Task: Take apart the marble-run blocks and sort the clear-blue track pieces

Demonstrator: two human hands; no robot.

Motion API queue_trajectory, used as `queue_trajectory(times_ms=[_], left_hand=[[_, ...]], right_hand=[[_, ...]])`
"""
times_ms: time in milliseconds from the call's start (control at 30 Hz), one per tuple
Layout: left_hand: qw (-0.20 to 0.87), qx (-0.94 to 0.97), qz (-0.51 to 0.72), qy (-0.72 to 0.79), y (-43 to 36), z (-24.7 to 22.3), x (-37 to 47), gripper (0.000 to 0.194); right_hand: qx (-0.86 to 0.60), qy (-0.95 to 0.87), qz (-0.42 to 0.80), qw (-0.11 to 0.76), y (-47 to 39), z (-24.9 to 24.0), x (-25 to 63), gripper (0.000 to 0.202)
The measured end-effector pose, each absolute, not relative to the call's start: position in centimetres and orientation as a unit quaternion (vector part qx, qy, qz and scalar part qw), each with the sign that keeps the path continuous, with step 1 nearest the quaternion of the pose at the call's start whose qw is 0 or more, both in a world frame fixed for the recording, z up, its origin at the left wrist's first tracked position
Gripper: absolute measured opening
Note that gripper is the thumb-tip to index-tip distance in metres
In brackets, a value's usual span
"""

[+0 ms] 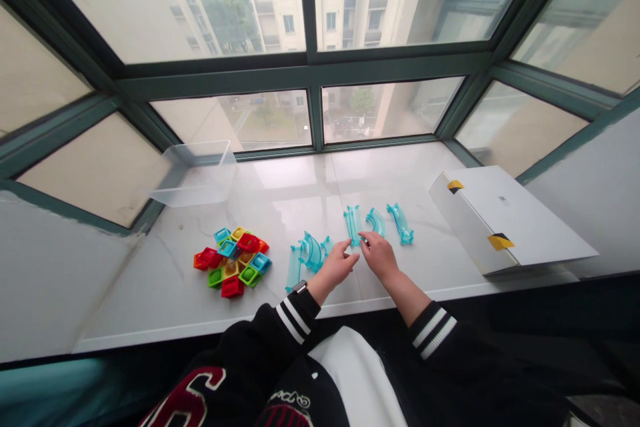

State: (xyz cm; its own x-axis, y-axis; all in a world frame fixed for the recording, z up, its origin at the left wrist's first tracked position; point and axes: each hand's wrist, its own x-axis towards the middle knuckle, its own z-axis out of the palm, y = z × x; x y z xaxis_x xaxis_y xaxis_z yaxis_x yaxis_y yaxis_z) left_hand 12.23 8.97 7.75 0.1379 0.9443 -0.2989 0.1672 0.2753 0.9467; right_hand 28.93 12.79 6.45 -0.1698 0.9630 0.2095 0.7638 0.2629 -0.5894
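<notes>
Several translucent light-blue track pieces lie on the white marble sill. A straight piece (353,224) stands out in front of my hands, with a curved piece (375,221) and a wavy piece (401,223) to its right. My left hand (340,263) and my right hand (376,251) are close together at the near end of the straight piece, fingertips bent toward it. Whether either hand grips it is too small to tell. Left of my left hand are another straight piece (294,268) and a wide curved piece (312,252).
A pile of red, yellow, green and blue blocks (231,268) sits on the left of the sill (165,307). Behind it stands a clear plastic bin (200,180). A white box (525,213) with yellow-black tabs is at the right. Windows with green frames enclose the sill.
</notes>
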Motion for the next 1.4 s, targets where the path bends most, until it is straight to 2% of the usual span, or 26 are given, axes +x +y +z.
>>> queue_trajectory(times_ms=[533,1400], left_hand=[[0.597,0.446,0.327,0.581,9.3,7.4,13.2,0.072],[0.618,0.409,0.329,0.585,9.1,7.8,13.4,0.076]], right_hand=[[-0.632,-0.734,0.177,0.177,14.0,6.0,28.2,0.032],[-0.637,-0.737,0.163,0.156,14.2,5.3,28.3,0.035]])
